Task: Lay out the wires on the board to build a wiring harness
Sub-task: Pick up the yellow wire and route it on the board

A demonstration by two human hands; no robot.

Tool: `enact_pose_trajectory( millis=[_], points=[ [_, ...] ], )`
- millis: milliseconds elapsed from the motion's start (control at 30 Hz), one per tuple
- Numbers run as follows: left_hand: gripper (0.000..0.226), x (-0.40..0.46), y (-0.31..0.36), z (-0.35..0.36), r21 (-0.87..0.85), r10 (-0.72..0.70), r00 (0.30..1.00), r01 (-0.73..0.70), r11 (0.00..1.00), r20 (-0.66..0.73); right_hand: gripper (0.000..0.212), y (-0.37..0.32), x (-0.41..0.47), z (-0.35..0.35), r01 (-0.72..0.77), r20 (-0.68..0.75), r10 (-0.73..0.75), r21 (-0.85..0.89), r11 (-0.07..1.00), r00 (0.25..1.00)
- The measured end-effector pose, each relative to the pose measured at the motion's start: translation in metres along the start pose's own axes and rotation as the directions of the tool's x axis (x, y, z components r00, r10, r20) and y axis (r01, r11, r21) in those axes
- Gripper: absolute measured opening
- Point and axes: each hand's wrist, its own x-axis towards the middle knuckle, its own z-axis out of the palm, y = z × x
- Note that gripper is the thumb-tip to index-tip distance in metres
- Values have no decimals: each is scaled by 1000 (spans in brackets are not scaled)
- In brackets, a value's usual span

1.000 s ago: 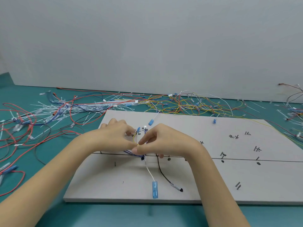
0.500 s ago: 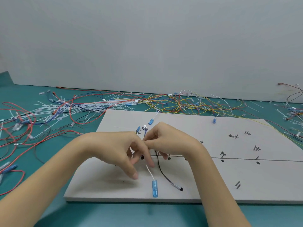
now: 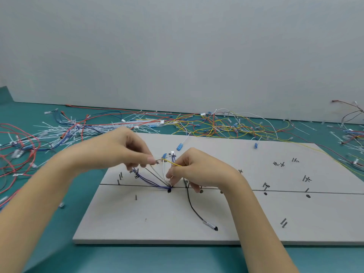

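We see the grey board [image 3: 226, 211] on the teal table [image 3: 137, 259]; loose wires [image 3: 216, 127] heap at its twelve o'clock; our left hand [image 3: 120, 150] pinches a yellow wire [image 3: 173, 164]; our right hand [image 3: 199, 170], at its three o'clock, pinches the wire bundle [image 3: 157, 181] mid-board.

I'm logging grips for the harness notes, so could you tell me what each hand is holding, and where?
The left hand pinches the thin yellow wire near its end; the right hand pinches the same wire further along, above the grey board.
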Motion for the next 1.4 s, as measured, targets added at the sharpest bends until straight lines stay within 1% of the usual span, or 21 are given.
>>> enact_pose_trajectory(
  millis=[100,167,267,367,467,567,733,967,1033,1133,1233,1333,1400],
  points=[
    [25,-2,-14,-12,-10,-89,994,90,996,64,21,-1,-1,0,-4,1,4,-5,1000,1000],
    [25,-2,-23,-18,-10,-142,987,143,990,72,22,-1,-2,0,-8,2,8,-16,1000,1000],
    [19,-1,-36,-27,6,-200,977,200,980,71,22,0,-2,-1,-15,2,15,-21,1000,1000],
    [8,2,-46,-31,-16,-231,971,232,973,66,15,1,-2,-1,3,-6,-4,-40,999,1000],
    [9,7,-52,-28,-29,-253,966,255,966,59,7,4,-1,0,18,-13,-19,-39,999,1000],
    [6,9,-56,-26,-42,-276,960,278,960,47,5,5,2,2,24,-29,-25,-36,999,999],
    [5,13,-59,-24,-5,-295,954,296,955,47,6,6,5,3,31,-43,-34,-66,997,999],
    [16,19,-62,-16,124,-293,956,290,949,8,8,5,3,3,28,-45,-31,-69,997,998],
    [12,20,-61,-14,159,-293,956,292,943,-20,14,4,2,3,30,-47,-33,-61,998,998],
    [5,22,-58,-10,176,-317,947,322,930,-59,30,2,0,2,36,-43,-38,-39,999,998],
    [13,22,-56,-6,217,-339,935,353,910,-100,39,0,-2,1,43,-25,-44,-32,999,999],
    [16,20,-54,-8,261,-281,947,313,913,-154,36,0,-3,-1,39,-7,-39,-25,999,999],
    [19,18,-52,-10,207,-238,959,266,941,-153,32,0,-5,-3,40,2,-40,-42,998,999]
  ],
)
